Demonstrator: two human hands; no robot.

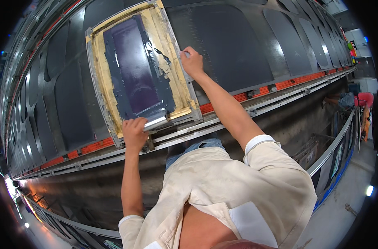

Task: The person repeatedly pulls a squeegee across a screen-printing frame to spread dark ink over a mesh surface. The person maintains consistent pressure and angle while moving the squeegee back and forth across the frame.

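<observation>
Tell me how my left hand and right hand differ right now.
Your left hand is on the silver bar, while your right hand is closed on the right edge of the frame. The left hand is at the frame's near end; the right hand is farther from your body. The left forearm runs almost straight ahead, the right one slants leftward. Both hands are bare.

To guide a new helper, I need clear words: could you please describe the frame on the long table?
Start with the long table across the view, carrying flat dark sheets. In front of the person, look for a rectangular frame, with the left hand at its near end and the right hand at its right edge. Unlike the sheets, it has yellow borders around a shiny purple middle.
</observation>
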